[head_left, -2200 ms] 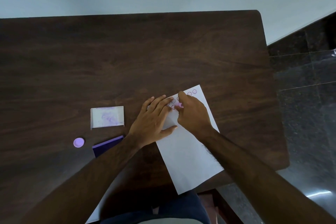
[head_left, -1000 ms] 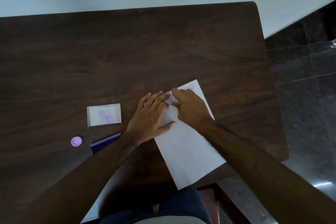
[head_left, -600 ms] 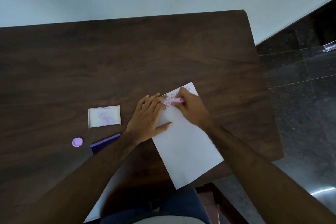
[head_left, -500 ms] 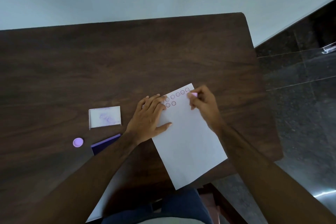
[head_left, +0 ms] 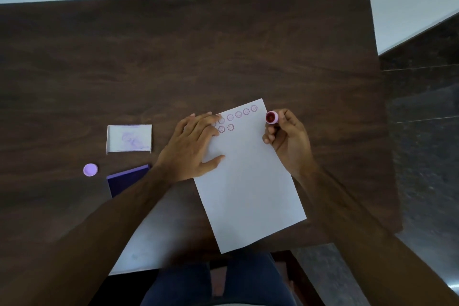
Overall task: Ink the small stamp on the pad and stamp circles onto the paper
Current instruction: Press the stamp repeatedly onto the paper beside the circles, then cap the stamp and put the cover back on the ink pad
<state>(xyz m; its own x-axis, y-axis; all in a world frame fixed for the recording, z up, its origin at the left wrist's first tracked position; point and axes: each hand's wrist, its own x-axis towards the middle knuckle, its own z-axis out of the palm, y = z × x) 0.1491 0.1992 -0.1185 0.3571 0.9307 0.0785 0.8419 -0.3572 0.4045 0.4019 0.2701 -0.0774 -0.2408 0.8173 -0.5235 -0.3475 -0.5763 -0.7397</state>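
Note:
A white sheet of paper (head_left: 248, 181) lies tilted on the dark wooden table (head_left: 198, 57), its near end hanging over the front edge. Several purple stamped circles (head_left: 238, 114) run along its far edge, with two more below them. My left hand (head_left: 193, 146) lies flat on the sheet's left side, fingers spread. My right hand (head_left: 288, 139) is off the paper's right edge and holds the small pink stamp (head_left: 272, 117) turned up, its red inked face showing. The white ink pad (head_left: 129, 138), smeared purple, lies left of my left hand.
A round lilac cap (head_left: 90, 169) lies near the left front of the table. A purple box (head_left: 126, 179) sits beside my left forearm, partly hidden. Another white sheet (head_left: 149, 243) shows under my left arm. Dark tiled floor (head_left: 422, 131) lies beyond the table's right edge.
My right hand lifted the stamp off the paper and swung right, past the sheet's edge, turning the stamp face up. A second stamped circle now shows in the lower row. My left hand stayed put.

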